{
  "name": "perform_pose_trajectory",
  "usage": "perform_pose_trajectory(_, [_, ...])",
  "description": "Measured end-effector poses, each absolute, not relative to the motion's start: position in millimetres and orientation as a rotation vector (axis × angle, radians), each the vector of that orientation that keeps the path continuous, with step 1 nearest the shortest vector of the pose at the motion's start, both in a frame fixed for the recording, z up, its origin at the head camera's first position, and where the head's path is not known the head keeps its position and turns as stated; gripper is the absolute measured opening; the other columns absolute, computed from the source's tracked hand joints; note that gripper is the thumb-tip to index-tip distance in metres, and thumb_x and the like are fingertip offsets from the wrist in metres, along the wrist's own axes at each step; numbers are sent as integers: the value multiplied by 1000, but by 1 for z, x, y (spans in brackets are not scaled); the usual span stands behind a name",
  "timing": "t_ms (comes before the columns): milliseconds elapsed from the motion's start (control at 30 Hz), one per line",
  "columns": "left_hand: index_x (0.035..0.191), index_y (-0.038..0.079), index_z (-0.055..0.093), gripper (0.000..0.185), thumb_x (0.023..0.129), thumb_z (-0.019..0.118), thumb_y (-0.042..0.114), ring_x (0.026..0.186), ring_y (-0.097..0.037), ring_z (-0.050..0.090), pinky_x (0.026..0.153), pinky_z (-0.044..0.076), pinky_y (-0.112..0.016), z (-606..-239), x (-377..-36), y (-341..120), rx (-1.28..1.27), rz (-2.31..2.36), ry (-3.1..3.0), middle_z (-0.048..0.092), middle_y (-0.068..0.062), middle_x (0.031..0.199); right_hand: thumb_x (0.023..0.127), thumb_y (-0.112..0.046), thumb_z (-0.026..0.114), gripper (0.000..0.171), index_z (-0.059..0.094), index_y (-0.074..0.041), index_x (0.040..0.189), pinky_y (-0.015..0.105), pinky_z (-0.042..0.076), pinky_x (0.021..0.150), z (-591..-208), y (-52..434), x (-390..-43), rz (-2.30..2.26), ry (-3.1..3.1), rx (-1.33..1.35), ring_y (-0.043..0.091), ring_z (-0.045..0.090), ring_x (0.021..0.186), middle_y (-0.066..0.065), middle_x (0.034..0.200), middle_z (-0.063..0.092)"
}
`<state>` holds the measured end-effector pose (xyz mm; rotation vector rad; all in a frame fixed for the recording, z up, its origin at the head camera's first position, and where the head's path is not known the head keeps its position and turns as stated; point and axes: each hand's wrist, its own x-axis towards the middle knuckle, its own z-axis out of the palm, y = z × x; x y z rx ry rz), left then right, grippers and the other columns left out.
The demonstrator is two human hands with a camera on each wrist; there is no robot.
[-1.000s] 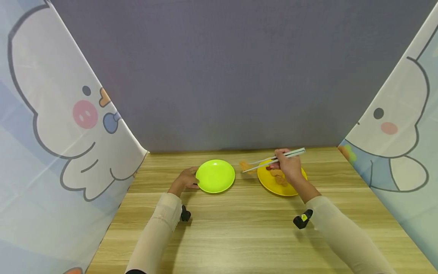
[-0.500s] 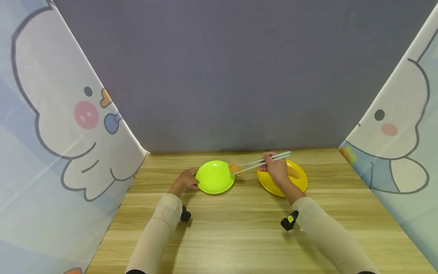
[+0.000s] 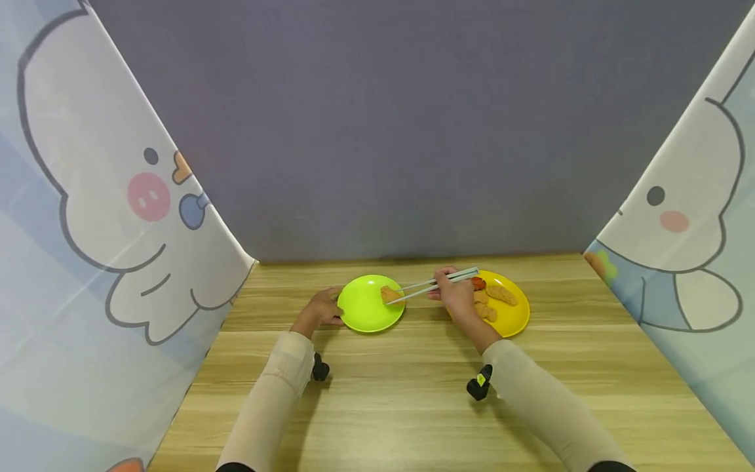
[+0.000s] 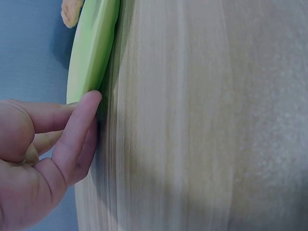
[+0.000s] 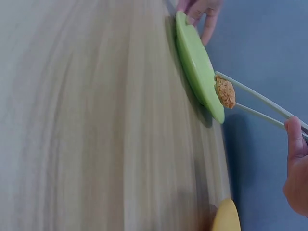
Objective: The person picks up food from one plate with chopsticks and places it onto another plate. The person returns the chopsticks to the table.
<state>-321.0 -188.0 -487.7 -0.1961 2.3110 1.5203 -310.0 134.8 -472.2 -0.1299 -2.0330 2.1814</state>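
Note:
In the head view a lime-green plate lies on the table. My left hand pinches its left rim, the thumb on top and the other fingers beneath, as the left wrist view shows. My right hand holds a pair of pale chopsticks, whose tips grip a piece of fried chicken. That piece is over the right part of the green plate, close above its surface. Behind my right wrist is a yellow plate bearing several fried pieces and a red piece; its left side is partly hidden.
The wood-grain table reaches back to a grey wall panel. Cartoon-printed panels enclose the left and right sides. A black wrist camera sits at my right wrist.
My right hand has moved left with the chopsticks, bringing the fried chicken from beside the yellow plate to over the green plate. More of the yellow plate's food shows. My left hand stays put.

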Motion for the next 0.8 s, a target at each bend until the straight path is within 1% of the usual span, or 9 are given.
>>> perform_pose_trajectory(200, [157, 11, 39, 74, 92, 60, -15, 92, -25, 71, 78, 67, -34, -487, -321, -188, -198, 1509, 2311, 52, -30, 140, 102, -19, 60, 23, 67, 3, 104, 28, 65, 57, -478, 124, -310, 2090, -2121, -88, 13, 72, 59, 35, 102, 67])
perform_pose_trajectory(300, [158, 11, 37, 75, 92, 60, -14, 93, -25, 71, 77, 67, -34, -486, -322, -187, -205, 1503, 2323, 51, -30, 140, 102, -20, 60, 24, 66, 4, 103, 28, 65, 57, -480, 122, -310, 2094, -2132, -71, 11, 72, 58, 33, 100, 68])
perform_pose_trajectory(433, [158, 12, 37, 75, 92, 60, -14, 93, -26, 72, 77, 67, -34, -487, -323, -187, -214, 1499, 2327, 52, -30, 139, 102, -20, 61, 25, 66, 4, 101, 30, 65, 57, -480, 120, -311, 2113, -2132, -82, 12, 71, 56, 24, 87, 70])
perform_pose_trajectory(500, [158, 12, 37, 76, 92, 60, -14, 93, -26, 72, 78, 67, -34, -488, -324, -187, -217, 1500, 2324, 53, -29, 139, 102, -19, 60, 24, 66, 4, 100, 31, 65, 57, -480, 119, -311, 2118, -2140, -88, 13, 71, 56, 24, 85, 71])
perform_pose_trajectory(533, [158, 12, 37, 76, 91, 60, -14, 93, -26, 72, 78, 67, -34, -488, -324, -187, -218, 1501, 2323, 53, -29, 139, 102, -18, 60, 24, 66, 6, 101, 32, 65, 57, -480, 119, -311, 2119, -2145, -85, 13, 72, 56, 27, 86, 71])
perform_pose_trajectory(633, [158, 11, 37, 75, 91, 61, -14, 91, -26, 72, 77, 67, -34, -489, -325, -187, -216, 1493, 2332, 54, -29, 137, 101, -17, 60, 25, 66, 7, 103, 37, 66, 59, -480, 118, -310, 2113, -2170, -58, 14, 72, 56, 36, 95, 69])
perform_pose_trajectory(700, [158, 10, 37, 75, 91, 60, -14, 91, -27, 72, 76, 67, -34, -490, -325, -187, -212, 1486, 2340, 53, -30, 137, 102, -17, 60, 27, 66, 9, 105, 46, 66, 64, -480, 117, -309, 2102, -2187, -30, 15, 73, 57, 38, 98, 68])
perform_pose_trajectory(733, [158, 10, 37, 75, 91, 61, -14, 91, -27, 72, 76, 67, -34, -490, -325, -187, -212, 1483, 2343, 53, -30, 137, 102, -18, 61, 27, 66, 9, 105, 49, 65, 66, -480, 117, -308, 2092, -2195, -18, 16, 73, 58, 36, 97, 69])
perform_pose_trajectory(800, [158, 10, 37, 75, 91, 60, -15, 92, -28, 72, 76, 67, -34, -491, -325, -188, -211, 1483, 2341, 53, -30, 137, 102, -19, 61, 26, 67, 7, 103, 54, 64, 70, -480, 116, -307, 2074, -2213, -5, 20, 74, 61, 27, 91, 71])
